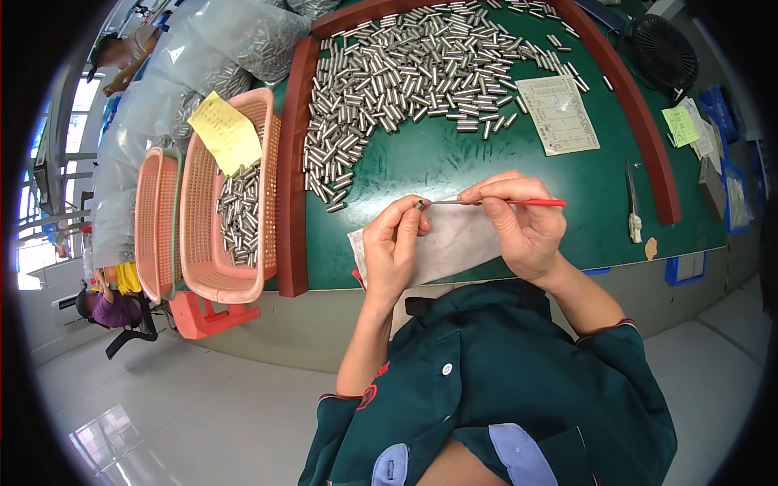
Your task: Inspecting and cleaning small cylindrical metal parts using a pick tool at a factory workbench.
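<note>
My left hand point(394, 245) pinches a small metal cylinder point(420, 205) between thumb and fingertips, one end turned toward the right. In my right hand point(527, 231) is a thin tool with a red handle point(545, 202) and a slim metal shaft point(445, 202). The shaft's tip meets the cylinder's end or lies just at it; whether it is inside I cannot tell. Beneath both hands a whitish cloth point(454, 247) lies on the green tabletop point(389, 166). A large heap of similar metal cylinders point(405, 73) spreads over the far part of the table.
Dark red wooden rails point(293, 178) border the work area. Left of them, a pink basket point(231, 279) holds cylinders and a yellow paper point(225, 134). A printed sheet point(557, 115), tweezers-like metal tool point(632, 202) and black fan point(664, 55) are on the right. Plastic bags point(182, 61) stand far left.
</note>
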The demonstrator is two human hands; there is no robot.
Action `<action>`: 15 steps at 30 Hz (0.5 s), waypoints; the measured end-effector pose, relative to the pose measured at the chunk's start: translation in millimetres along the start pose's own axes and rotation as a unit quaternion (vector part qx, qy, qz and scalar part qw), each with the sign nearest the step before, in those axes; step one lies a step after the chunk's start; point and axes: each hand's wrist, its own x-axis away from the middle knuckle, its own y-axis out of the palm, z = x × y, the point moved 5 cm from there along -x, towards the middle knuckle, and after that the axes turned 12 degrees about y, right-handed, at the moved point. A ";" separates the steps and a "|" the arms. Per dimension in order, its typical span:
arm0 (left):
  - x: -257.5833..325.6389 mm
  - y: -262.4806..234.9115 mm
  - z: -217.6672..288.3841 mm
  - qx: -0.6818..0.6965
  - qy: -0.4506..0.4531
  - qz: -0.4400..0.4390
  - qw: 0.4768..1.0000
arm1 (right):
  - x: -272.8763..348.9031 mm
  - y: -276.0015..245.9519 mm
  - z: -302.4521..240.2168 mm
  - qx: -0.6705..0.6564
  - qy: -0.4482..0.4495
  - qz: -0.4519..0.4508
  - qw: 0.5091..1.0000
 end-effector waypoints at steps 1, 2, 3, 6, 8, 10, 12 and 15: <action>-0.1 0.2 0.3 -0.007 0.002 -0.004 1.000 | -0.4 -0.1 -0.3 0.000 0.000 0.000 1.000; -0.1 0.3 0.1 -0.006 0.002 -0.004 1.000 | -0.9 -0.4 0.0 0.001 0.006 0.002 1.000; -0.1 0.7 0.1 -0.019 0.006 -0.010 1.000 | -1.0 -0.7 0.5 0.002 0.011 0.003 1.000; -0.4 0.9 -1.8 -0.034 0.014 -0.017 0.999 | 0.8 0.4 -2.7 0.026 -0.015 -0.006 1.000; -0.6 0.5 -1.9 -0.037 0.016 -0.018 0.999 | 2.8 1.2 -8.9 0.055 -0.082 -0.038 0.994; 0.4 -0.3 -1.9 -0.054 0.003 -0.025 0.998 | 8.1 4.3 -23.2 0.116 -0.209 -0.055 0.969; 0.3 -1.3 0.1 -0.045 0.001 -0.016 0.999 | 4.7 0.5 -23.6 0.095 -0.198 -0.038 0.975; 0.3 1.0 0.2 -0.014 -0.001 -0.007 1.000 | 3.3 -6.0 -15.4 0.079 -0.175 -0.004 0.981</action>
